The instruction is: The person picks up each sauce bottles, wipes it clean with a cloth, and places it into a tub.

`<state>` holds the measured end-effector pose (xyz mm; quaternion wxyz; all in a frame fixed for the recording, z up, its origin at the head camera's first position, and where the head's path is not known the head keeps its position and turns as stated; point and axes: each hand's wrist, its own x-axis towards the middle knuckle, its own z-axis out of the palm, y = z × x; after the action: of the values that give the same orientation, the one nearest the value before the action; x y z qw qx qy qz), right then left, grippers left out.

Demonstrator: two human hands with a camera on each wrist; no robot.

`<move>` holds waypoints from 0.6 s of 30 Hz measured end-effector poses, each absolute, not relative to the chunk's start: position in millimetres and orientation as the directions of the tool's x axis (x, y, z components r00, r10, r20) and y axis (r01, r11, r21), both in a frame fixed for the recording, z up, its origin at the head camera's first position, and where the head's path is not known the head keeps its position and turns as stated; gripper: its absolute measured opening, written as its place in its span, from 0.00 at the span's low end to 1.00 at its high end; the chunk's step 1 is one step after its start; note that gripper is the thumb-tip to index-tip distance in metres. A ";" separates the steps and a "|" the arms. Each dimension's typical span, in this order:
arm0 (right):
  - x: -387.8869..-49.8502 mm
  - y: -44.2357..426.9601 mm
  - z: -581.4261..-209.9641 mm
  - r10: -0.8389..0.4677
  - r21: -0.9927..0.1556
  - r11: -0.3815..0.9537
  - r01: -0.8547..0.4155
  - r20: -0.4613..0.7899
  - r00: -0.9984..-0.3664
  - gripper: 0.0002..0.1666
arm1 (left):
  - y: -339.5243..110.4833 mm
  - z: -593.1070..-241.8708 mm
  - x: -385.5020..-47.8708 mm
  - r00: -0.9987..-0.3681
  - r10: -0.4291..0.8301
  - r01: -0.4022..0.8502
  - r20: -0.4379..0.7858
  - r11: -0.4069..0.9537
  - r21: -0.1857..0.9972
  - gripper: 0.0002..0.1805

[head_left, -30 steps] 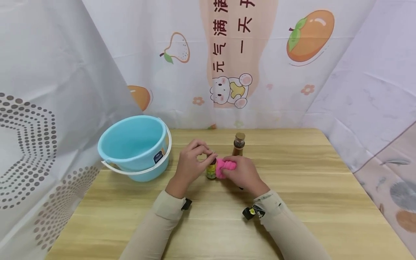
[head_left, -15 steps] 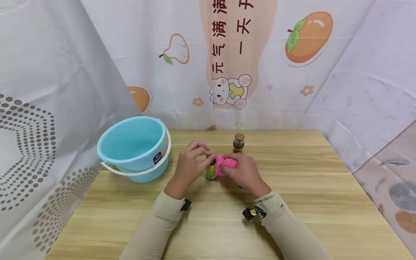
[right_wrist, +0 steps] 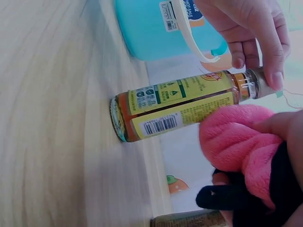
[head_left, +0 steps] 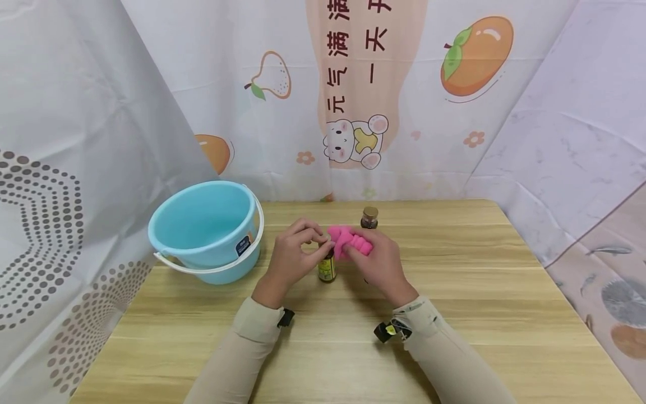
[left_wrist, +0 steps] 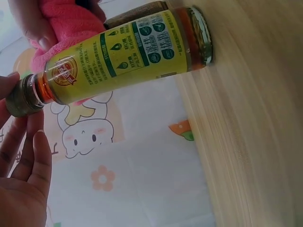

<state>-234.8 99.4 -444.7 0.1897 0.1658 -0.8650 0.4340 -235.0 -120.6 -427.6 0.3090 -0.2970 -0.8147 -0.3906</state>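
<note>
A small bottle of orange-red liquid with a yellow-green label (left_wrist: pixel 128 56) stands upright on the table. My left hand (head_left: pixel 295 252) pinches its cap (right_wrist: pixel 262 84) between thumb and fingers. In my right hand (head_left: pixel 381 259) is a bunched pink plush cloth (right_wrist: pixel 236 137), gripped against the upper side of the bottle near the neck. A black loop (right_wrist: pixel 218 196) hangs by the cloth in the right wrist view. Behind the right hand stands a second bottle with a gold-brown cap (head_left: pixel 370 214), its lower part hidden in the head view.
A light blue bucket (head_left: pixel 204 264) with a white handle (head_left: pixel 259 227) stands at the table's back left. The wooden table (head_left: pixel 454 336) ends at a printed curtain (head_left: pixel 282 129) behind, with more curtain on both sides.
My right hand has shifted the pink cloth up along the bottle toward its neck, uncovering more of the label. The left hand stays on the cap.
</note>
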 end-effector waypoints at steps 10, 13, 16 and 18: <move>-234.8 92.5 -453.4 -0.110 -0.639 0.585 -0.499 0.547 -0.830 0.26 | -119.6 -427.6 -234.8 -0.624 0.263 0.744 0.736 0.489 0.455 0.06; -234.2 94.2 -450.5 -0.143 -0.648 0.562 -0.514 0.537 -0.832 0.24 | -119.1 -426.8 -234.1 -0.625 0.258 0.741 0.736 0.492 0.457 0.06; -233.4 96.4 -447.4 -0.182 -0.653 0.554 -0.517 0.511 -0.840 0.22 | -119.0 -425.8 -233.5 -0.626 0.257 0.741 0.737 0.491 0.458 0.05; -232.5 96.8 -445.9 -0.203 -0.651 0.563 -0.510 0.489 -0.848 0.21 | -119.4 -425.7 -233.5 -0.626 0.256 0.742 0.736 0.486 0.462 0.05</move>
<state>-232.5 96.8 -445.9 0.1829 0.2061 -0.8648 0.4198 -233.5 -119.4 -425.7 0.3024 -0.3089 -0.8073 -0.4017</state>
